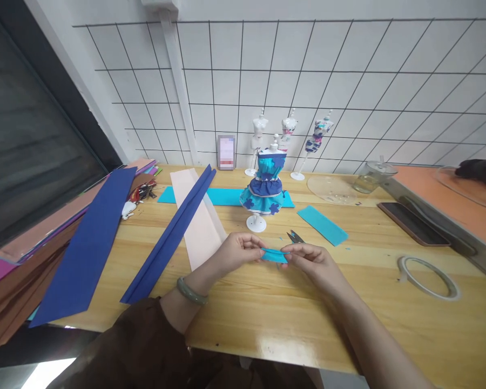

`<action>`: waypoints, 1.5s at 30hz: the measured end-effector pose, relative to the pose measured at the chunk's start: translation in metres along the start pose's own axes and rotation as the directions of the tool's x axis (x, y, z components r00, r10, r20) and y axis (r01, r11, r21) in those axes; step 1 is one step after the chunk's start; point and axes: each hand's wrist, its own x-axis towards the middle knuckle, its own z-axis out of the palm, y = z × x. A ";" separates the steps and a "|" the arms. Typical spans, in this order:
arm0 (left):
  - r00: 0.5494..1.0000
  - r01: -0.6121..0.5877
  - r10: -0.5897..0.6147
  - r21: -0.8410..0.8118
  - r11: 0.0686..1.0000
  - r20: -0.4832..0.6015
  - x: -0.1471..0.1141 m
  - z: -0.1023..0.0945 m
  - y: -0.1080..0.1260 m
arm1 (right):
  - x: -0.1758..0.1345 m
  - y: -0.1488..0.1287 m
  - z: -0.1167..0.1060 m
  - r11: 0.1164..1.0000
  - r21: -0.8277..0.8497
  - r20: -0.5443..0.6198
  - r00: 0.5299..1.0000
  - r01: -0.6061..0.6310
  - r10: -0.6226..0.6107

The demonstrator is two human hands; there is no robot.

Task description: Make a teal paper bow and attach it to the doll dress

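Between my hands, over the wooden table, a small turquoise strip of crepe paper point(274, 255) is stretched sideways. My left hand point(243, 253) pinches its left end between thumb and fingers. The right end is pinched in my right hand point(308, 258). Just beyond my right hand lie dark-bladed scissors point(295, 236), partly hidden by that hand. Behind my hands stands a mini dress form point(266, 186) in a turquoise and blue ruffled dress with flower shapes. A folded turquoise piece point(323, 225) lies to the right of it.
Blue strips point(168, 237) and a pale pink sheet point(192, 216) cover the table's left side. On the right are a tape roll point(429, 278), a dark phone point(413, 223) and a glass jar point(366, 181). Three small mannequins, one a patterned one point(319, 135), stand by the tiled wall.
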 end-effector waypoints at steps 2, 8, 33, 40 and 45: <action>1.000 -0.003 0.003 -0.012 1.000 0.010 -0.001 0.000 0.001 | 0.000 0.002 -0.001 1.000 0.004 0.008 1.000 0.010 -0.010; 0.999 -0.019 0.020 -0.018 1.000 0.031 -0.001 -0.003 0.001 | -0.004 0.000 -0.006 0.999 -0.050 0.046 0.999 -0.006 0.008; 0.999 -0.051 0.050 0.069 0.996 0.010 0.000 0.003 -0.002 | -0.002 0.001 0.004 0.973 -0.215 -0.021 0.996 0.079 -0.086; 0.996 -0.085 0.085 0.112 0.990 0.004 -0.001 0.003 -0.006 | -0.001 0.003 0.007 0.969 -0.231 -0.041 0.995 0.085 -0.097; 0.995 -0.093 0.095 0.150 0.984 -0.006 -0.001 0.004 -0.005 | -0.001 0.005 0.007 0.957 -0.273 -0.055 0.991 0.101 -0.120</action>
